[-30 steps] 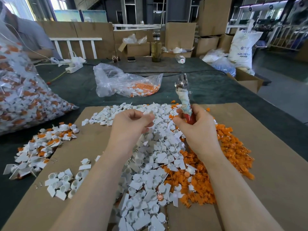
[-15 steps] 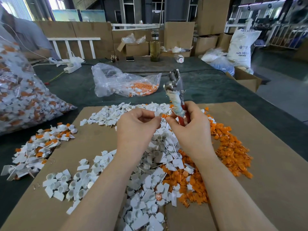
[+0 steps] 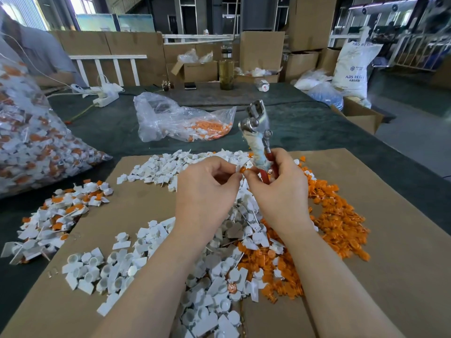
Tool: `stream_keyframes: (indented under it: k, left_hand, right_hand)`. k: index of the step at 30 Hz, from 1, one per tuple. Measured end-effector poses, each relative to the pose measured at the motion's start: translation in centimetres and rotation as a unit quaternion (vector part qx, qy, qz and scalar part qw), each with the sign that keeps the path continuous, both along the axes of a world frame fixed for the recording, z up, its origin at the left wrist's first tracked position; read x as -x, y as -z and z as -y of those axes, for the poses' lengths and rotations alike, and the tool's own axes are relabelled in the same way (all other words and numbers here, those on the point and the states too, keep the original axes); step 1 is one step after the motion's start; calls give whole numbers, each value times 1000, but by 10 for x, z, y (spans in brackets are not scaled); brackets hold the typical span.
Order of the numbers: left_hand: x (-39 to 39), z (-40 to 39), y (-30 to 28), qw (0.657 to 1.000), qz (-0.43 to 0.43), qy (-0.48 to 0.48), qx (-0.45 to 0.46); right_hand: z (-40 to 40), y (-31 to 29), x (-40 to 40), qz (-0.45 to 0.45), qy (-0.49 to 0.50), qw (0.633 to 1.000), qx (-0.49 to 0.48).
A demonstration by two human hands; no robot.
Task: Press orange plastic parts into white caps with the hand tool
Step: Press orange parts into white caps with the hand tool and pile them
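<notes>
Orange part (image 3: 242, 170) pinched at the meeting fingertips of both hands, above the far end of the white heap (image 3: 210, 259) on the cardboard (image 3: 390, 252). Left hand (image 3: 207, 191) curled round a white cap (image 3: 238, 168), its edge just showing beside the part; right hand (image 3: 280, 189) gripping the tool (image 3: 257, 132) by its red handles with the lower fingers while thumb and forefinger meet the part. Tool's long axis near upright, tilted slightly away; metal head well above and beyond the part, jaws facing away from the hands. Judged next: part seated in the cap, then the pair raised to the head, or the head tipped down to it — right hand nearer, already on the tool. Nothing between part and head but open air. Orange heap (image 3: 336, 215) right of the white heap, touching it. Mixed pile (image 3: 53, 215) left of the cardboard. Clear bag (image 3: 175, 120) beyond the cardboard; larger full bag (image 3: 29, 137) far left. Risk, as a judgement: small part slipping from the fingertips into the heap below.
</notes>
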State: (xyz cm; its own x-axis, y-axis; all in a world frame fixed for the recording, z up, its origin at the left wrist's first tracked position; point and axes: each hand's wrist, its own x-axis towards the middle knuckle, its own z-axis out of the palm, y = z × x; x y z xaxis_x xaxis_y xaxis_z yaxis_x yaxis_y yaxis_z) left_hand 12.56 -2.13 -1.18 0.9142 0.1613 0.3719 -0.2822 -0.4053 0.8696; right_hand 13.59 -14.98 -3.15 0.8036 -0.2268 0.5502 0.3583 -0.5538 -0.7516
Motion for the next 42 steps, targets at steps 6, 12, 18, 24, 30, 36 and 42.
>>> stream_keyframes:
  k: [6, 12, 18, 24, 30, 36, 42]
  left_hand:
    - [-1, 2, 4, 1000, 15, -1, -25]
    - [-3, 1, 6, 1000, 3, -3, -11]
    - [-3, 0, 3, 1000, -3, -3, 30]
    - [-3, 1, 4, 999, 5, -4, 32]
    - [-5, 0, 7, 998, -10, -17, 60]
    - [-8, -5, 2, 979, -51, -13, 199]
    - [-5, 0, 2, 981, -40, -3, 188]
  right_hand:
    - [-1, 1, -2, -12, 0, 1000, -4]
    - [1, 2, -2, -23, -11, 1000, 8]
    - [2, 0, -3, -24, -58, 998, -30]
    - [2, -1, -3, -32, -61, 997, -40]
    - [2, 0, -2, -33, -81, 995, -50]
    - [3, -4, -1, -46, -107, 989, -89]
    - [-2, -6, 2, -24, -108, 992, -67]
